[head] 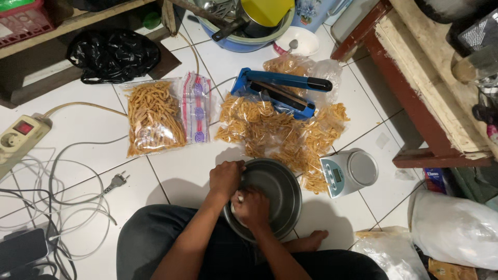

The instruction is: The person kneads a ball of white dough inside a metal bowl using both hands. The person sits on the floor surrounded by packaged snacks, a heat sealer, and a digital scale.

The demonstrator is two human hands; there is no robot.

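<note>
A round steel bowl [280,186] rests on the white tiled floor in front of my crossed legs. My left hand [225,178] grips its near-left rim. Inside the bowl, my right hand [252,207] is closed around something small and white, pressed against the bowl's inner wall. Just beyond the bowl lie several small clear bags of orange snack sticks [280,132], heaped together.
A blue heat sealer [280,89] sits behind the heap, a small digital scale [348,172] to the right. A big bag of snack sticks [153,118] and a stack of empty pouches [196,107] lie left. Power strip [21,136] and cables far left; wooden bench right.
</note>
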